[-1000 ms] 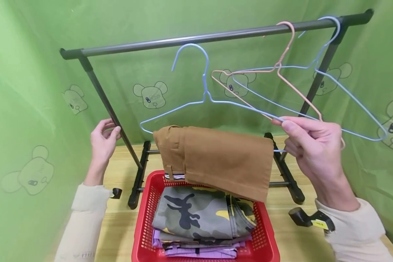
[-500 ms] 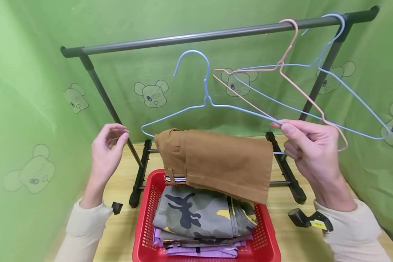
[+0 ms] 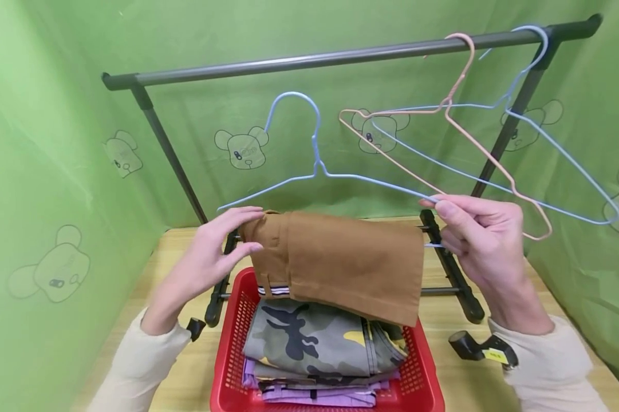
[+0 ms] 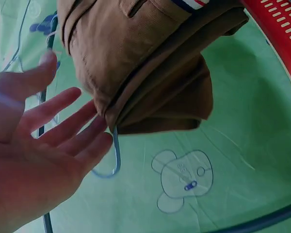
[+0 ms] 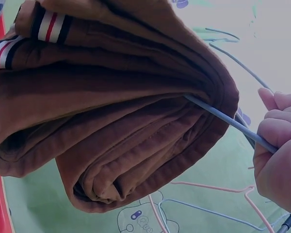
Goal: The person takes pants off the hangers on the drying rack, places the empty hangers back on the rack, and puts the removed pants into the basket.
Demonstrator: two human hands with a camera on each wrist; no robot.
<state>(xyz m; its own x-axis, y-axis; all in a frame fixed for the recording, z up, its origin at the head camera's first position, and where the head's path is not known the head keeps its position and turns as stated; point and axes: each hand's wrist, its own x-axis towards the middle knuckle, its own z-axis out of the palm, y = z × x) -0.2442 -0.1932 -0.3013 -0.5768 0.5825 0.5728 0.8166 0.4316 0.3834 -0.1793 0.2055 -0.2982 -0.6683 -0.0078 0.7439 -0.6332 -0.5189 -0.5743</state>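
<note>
My right hand [image 3: 487, 246] pinches the right end of a light blue hanger [image 3: 316, 154], its hook pointing up below the rail. Folded brown trousers [image 3: 353, 263] drape over the hanger's lower bar, which runs through the fold in the right wrist view. At their waist end, my left hand [image 3: 211, 254] is spread with thumb and fingers apart. In the left wrist view, the left fingers [image 4: 94, 141] lie beside the fabric and the hanger's bent corner [image 4: 117, 160]; whether they touch the cloth is hard to tell.
A dark metal clothes rack [image 3: 299, 63] stands behind, carrying a pink hanger [image 3: 481, 149] and another blue hanger [image 3: 572, 157] at its right. Below the trousers is a red basket [image 3: 224, 360] holding folded camouflage trousers [image 3: 309, 337] and purple clothing [image 3: 319, 396]. A green curtain surrounds the wooden tabletop.
My left hand has moved right from the rack's left post to the trousers' waist end, its fingers spreading. The hanger and trousers have dropped slightly and shifted a little left with my right hand.
</note>
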